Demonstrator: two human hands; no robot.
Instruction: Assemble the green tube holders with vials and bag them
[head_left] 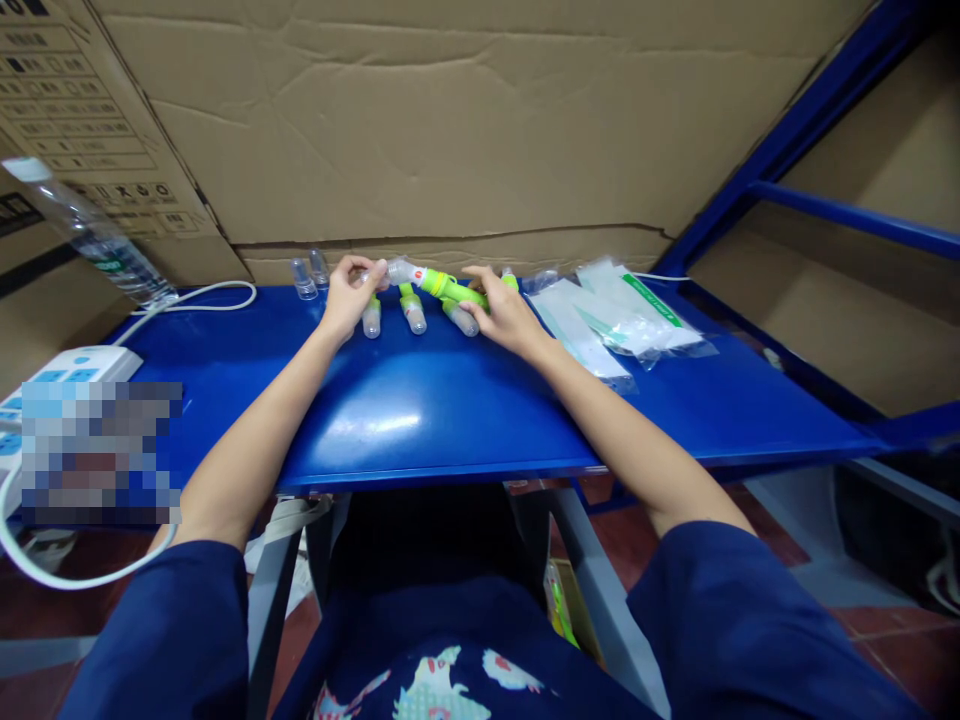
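Above the blue table, a bright green tube [454, 290] with a white and red band is held tilted between both hands. At its left end sits a clear plastic cap [403, 270], which my left hand [354, 297] pinches between thumb and fingers. My right hand [506, 312] is closed round the green body's right end. Just below lie similar green pieces with clear caps, among them one in the middle [413, 310] and one by my right hand [461, 317]. Another capped piece [372, 319] is beside my left hand, partly hidden. Two loose clear caps [304, 280] stand left of it.
Flat plastic packets [600, 315] lie to the right on the blue table [435, 420]. A clear bottle [97, 240] leans at the left, near a white power strip [82, 375] with its cable. Cardboard [465, 130] walls the back; a blue metal frame [840, 215] stands right.
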